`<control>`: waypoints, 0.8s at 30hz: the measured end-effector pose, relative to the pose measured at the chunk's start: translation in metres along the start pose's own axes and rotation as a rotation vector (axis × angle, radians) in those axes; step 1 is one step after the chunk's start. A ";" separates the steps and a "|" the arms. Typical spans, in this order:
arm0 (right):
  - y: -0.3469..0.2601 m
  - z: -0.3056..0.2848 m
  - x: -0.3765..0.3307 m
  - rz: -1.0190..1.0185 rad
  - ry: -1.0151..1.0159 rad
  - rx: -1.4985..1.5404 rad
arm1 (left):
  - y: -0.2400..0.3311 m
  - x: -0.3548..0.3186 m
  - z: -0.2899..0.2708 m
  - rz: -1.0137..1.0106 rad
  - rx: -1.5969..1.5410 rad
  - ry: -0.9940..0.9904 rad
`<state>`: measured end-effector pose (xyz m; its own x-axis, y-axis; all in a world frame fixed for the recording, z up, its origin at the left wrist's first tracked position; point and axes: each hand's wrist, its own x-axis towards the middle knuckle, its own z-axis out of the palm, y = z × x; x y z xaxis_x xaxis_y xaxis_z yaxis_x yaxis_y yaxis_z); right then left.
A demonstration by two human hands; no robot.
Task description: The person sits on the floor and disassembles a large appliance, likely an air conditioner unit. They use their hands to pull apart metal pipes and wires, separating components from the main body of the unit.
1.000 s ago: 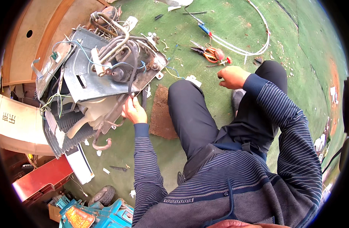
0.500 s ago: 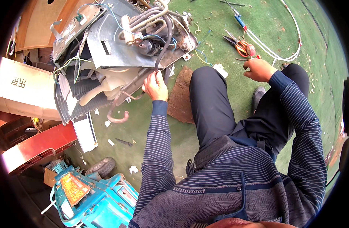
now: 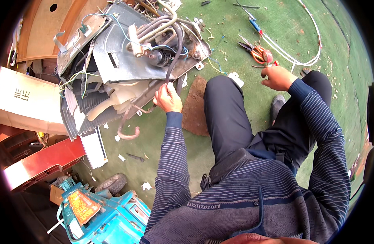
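My left hand [image 3: 168, 98] is closed around the lower end of a dark bent pipe [image 3: 179, 44], which rises into a stripped-down air conditioner unit [image 3: 113, 53]. Beside that hand, a copper tube [image 3: 130, 135] with a hooked end sticks out of the unit. A cream fan blade [image 3: 100, 106] and a grey finned coil [image 3: 69, 112] show at the unit's near side. My right hand [image 3: 277, 78] is closed on a small tool with a round, ribbed red end [image 3: 267, 55]; its lower part is hidden in my fingers. Orange-handled pliers [image 3: 258, 55] lie just past it.
On the green floor, a white hose [image 3: 313, 61] loops at the far right, ending in a blue-and-red handle [image 3: 255, 25]. A rusty brown slab [image 3: 194, 110] lies beside my knee. Cardboard [image 3: 32, 99], a red panel [image 3: 44, 162] and a turquoise machine [image 3: 109, 215] stand at left.
The view has shifted slightly, so the unit and floor items sit a little lower. Both hands keep their grips, and the pipe looks unmoved against the unit.
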<state>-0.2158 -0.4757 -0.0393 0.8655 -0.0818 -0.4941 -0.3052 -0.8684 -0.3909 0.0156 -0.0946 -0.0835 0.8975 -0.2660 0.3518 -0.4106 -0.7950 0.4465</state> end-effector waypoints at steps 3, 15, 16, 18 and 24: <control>-0.001 -0.002 0.000 0.010 -0.008 -0.002 | 0.000 -0.001 -0.001 0.000 -0.001 0.001; -0.003 -0.005 0.007 0.009 -0.043 -0.011 | -0.007 0.002 0.006 0.019 0.039 0.021; -0.002 -0.004 0.008 0.007 -0.043 -0.013 | -0.009 0.002 0.007 0.026 0.040 0.023; -0.002 -0.004 0.008 0.007 -0.045 -0.018 | -0.011 0.003 0.008 0.039 0.041 0.026; 0.000 -0.003 0.010 -0.006 -0.034 -0.028 | -0.011 0.002 0.009 0.046 0.042 0.038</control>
<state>-0.2059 -0.4776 -0.0422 0.8533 -0.0604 -0.5179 -0.2884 -0.8821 -0.3724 0.0235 -0.0914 -0.0946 0.8706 -0.2826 0.4027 -0.4436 -0.8049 0.3941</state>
